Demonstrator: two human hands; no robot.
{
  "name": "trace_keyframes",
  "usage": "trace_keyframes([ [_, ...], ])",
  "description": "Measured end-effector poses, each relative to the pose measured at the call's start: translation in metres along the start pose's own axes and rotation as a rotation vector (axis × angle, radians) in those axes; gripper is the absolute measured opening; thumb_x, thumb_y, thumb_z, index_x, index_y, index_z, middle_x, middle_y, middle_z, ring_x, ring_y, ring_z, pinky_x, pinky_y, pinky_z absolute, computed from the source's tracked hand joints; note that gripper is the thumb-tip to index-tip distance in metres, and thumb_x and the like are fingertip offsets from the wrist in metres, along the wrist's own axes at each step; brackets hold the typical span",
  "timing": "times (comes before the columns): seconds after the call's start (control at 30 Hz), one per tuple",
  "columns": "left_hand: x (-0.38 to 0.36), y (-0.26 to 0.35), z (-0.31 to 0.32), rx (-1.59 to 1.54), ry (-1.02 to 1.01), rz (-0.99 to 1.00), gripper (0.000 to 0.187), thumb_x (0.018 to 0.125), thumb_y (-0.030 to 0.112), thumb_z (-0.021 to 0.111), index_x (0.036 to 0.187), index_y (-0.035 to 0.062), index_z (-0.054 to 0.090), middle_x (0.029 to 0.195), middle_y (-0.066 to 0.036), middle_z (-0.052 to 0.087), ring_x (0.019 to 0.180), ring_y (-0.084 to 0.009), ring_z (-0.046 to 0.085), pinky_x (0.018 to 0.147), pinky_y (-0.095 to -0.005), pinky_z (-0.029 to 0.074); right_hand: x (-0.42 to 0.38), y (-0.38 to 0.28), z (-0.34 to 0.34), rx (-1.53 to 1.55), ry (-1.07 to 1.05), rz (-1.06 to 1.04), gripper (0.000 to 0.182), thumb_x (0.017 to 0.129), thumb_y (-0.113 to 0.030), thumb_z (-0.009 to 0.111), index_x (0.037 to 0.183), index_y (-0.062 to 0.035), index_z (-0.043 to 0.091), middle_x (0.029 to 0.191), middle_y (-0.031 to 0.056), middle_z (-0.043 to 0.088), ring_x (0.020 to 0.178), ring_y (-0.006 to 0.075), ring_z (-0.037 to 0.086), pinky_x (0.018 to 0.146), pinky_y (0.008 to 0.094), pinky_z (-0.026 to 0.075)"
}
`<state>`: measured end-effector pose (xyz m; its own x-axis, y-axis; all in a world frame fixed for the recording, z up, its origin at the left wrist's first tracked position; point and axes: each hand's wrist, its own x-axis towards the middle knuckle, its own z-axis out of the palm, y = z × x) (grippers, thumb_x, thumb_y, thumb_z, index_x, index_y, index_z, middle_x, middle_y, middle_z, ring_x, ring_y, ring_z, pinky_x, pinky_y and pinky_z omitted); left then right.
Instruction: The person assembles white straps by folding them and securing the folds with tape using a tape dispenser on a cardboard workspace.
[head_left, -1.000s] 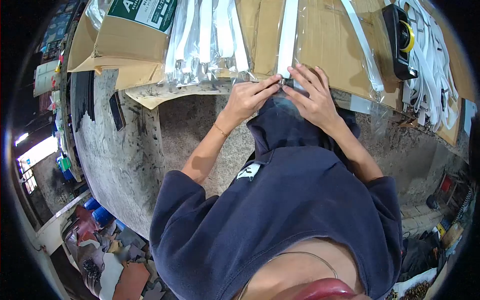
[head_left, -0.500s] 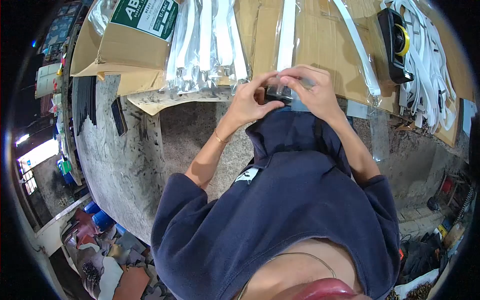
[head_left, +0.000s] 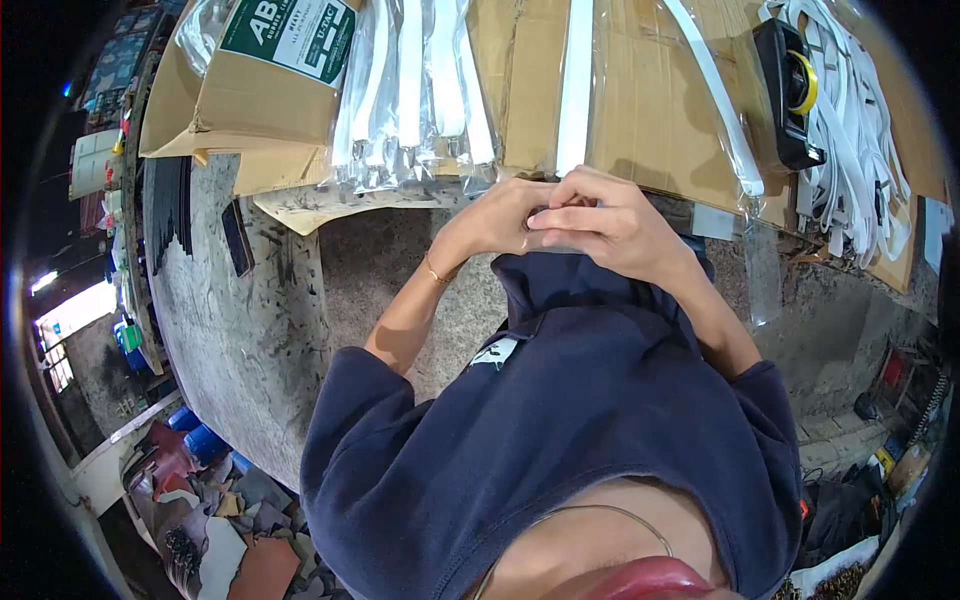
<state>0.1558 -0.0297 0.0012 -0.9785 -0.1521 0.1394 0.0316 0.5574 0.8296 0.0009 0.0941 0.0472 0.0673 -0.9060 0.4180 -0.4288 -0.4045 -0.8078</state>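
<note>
In front of me a white belt [head_left: 577, 85] in a clear plastic sleeve runs down the cardboard to the table's near edge. My left hand [head_left: 497, 218] and my right hand [head_left: 612, 222] meet at its near end, just above my lap. Both are closed, with curled fingers, on the sleeve's end; the belt's tip is hidden behind them. Another sleeved white belt [head_left: 718, 95] lies to the right, its sleeve's end hanging over the edge. Several more bagged white belts [head_left: 411, 80] lie side by side on the left.
A black tape dispenser [head_left: 778, 95] with a yellow-cored roll stands at the right, beside a heap of loose white belts [head_left: 850, 130]. An open cardboard box [head_left: 255, 105] sits at the back left. Leather scraps [head_left: 225, 550] cover the floor at lower left.
Both hands have come down slightly toward me and closer together. The right fingers, earlier raised in a pinch, are now folded over the left fingertips. The belt has shifted slightly nearer.
</note>
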Motion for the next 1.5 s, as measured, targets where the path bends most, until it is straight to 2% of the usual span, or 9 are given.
trace_keyframes([
  [0.13, -0.001, 0.004, -0.002, -0.004, -0.045, -0.01, 0.043, 0.066, 0.005, 0.075, 0.107, 0.0043, 0.062, 0.076, -0.016, 0.065, 0.057, -0.0214, 0.058, 0.052, -0.0315, 0.043, -0.003, 0.005, 0.001, 0.098, 0.004, 0.062, 0.019, 0.079, -0.011, 0.071, 0.098, -0.0071, 0.071, 0.08, 0.0079, 0.06, 0.071, 0.0201, 0.059, 0.061, 0.0303, 0.047],
  [0.2, 0.001, 0.023, -0.013, -0.16, -0.152, -0.391, 0.035, 0.07, 0.006, 0.077, 0.101, 0.0018, 0.064, 0.089, -0.012, 0.069, 0.063, -0.0144, 0.062, 0.054, -0.0294, 0.046, 0.004, 0.01, -0.004, 0.097, 0.062, 0.07, 0.019, 0.08, -0.012, 0.072, 0.098, -0.0052, 0.07, 0.077, 0.0072, 0.063, 0.065, 0.016, 0.06, 0.058, 0.0279, 0.047],
  [0.27, -0.002, 0.02, -0.013, -0.203, -0.172, -0.42, 0.038, 0.075, 0.004, 0.075, 0.111, 0.0024, 0.062, 0.095, -0.009, 0.068, 0.059, -0.0047, 0.054, 0.048, -0.0222, 0.041, 0.01, 0.012, -0.01, 0.225, 0.227, 0.472, 0.02, 0.081, -0.013, 0.072, 0.098, -0.0027, 0.068, 0.074, 0.0051, 0.067, 0.062, 0.0106, 0.058, 0.058, 0.0249, 0.046],
  [0.37, 0.006, 0.037, -0.014, -0.523, 0.504, -0.445, 0.043, 0.079, -0.002, 0.069, 0.12, 0.0023, 0.057, 0.088, -0.002, 0.067, 0.05, 0.0018, 0.042, 0.044, -0.0164, 0.031, 0.027, 0.042, -0.018, 0.235, 0.325, 0.556, 0.025, 0.084, -0.02, 0.071, 0.099, -0.0005, 0.067, 0.073, 0.0046, 0.068, 0.06, 0.0073, 0.056, 0.058, 0.023, 0.045],
  [0.53, 0.022, 0.014, -0.019, 0.085, 0.687, -0.38, 0.031, 0.08, 0.002, 0.07, 0.109, -0.0003, 0.062, 0.096, -0.009, 0.068, 0.062, -0.0059, 0.059, 0.051, -0.0216, 0.043, 0.042, 0.086, -0.022, 0.128, 0.333, 0.537, 0.031, 0.084, -0.026, 0.071, 0.099, 0.0, 0.067, 0.072, 0.0068, 0.066, 0.061, 0.0106, 0.055, 0.058, 0.0266, 0.044],
  [0.6, 0.036, 0.0, -0.02, 0.47, 0.602, 0.116, 0.018, 0.077, 0.002, 0.069, 0.095, 0.0019, 0.068, 0.093, -0.008, 0.068, 0.075, -0.017, 0.063, 0.061, -0.0283, 0.048, 0.044, 0.089, -0.023, -0.037, 0.211, 0.64, 0.031, 0.083, -0.027, 0.071, 0.099, 0.0002, 0.067, 0.069, 0.008, 0.063, 0.062, 0.0152, 0.053, 0.059, 0.0296, 0.044],
  [0.77, 0.047, -0.013, -0.008, 0.496, 0.337, 0.108, 0.009, 0.076, 0.007, 0.069, 0.084, 0.0023, 0.067, 0.101, -0.007, 0.066, 0.102, -0.0229, 0.061, 0.085, -0.0351, 0.044, 0.039, 0.084, -0.024, -0.127, 0.313, 0.685, 0.033, 0.08, -0.02, 0.072, 0.105, -0.0002, 0.065, 0.071, 0.0095, 0.064, 0.066, 0.0187, 0.06, 0.064, 0.0309, 0.048],
  [1.4, 0.056, 0.004, -0.007, 0.483, 0.254, -0.117, 0.014, 0.078, 0.009, 0.066, 0.089, 0.0037, 0.06, 0.116, -0.009, 0.059, 0.111, -0.0297, 0.053, 0.088, -0.0397, 0.039, 0.022, 0.028, -0.051, -0.176, 0.275, 0.594, 0.029, 0.08, -0.007, 0.067, 0.107, 0.0005, 0.061, 0.103, 0.0168, 0.058, 0.074, 0.03, 0.062, 0.069, 0.0363, 0.05],
  [1.5, 0.055, 0.0, -0.003, 0.573, 0.264, -0.034, 0.015, 0.079, 0.007, 0.064, 0.092, 0.0039, 0.057, 0.114, -0.011, 0.058, 0.111, -0.0301, 0.053, 0.09, -0.0404, 0.039, 0.001, -0.014, -0.102, -0.19, 0.36, 0.605, 0.021, 0.082, -0.007, 0.067, 0.101, 0.0, 0.063, 0.093, 0.0112, 0.062, 0.072, 0.0209, 0.062, 0.065, 0.0319, 0.049],
])
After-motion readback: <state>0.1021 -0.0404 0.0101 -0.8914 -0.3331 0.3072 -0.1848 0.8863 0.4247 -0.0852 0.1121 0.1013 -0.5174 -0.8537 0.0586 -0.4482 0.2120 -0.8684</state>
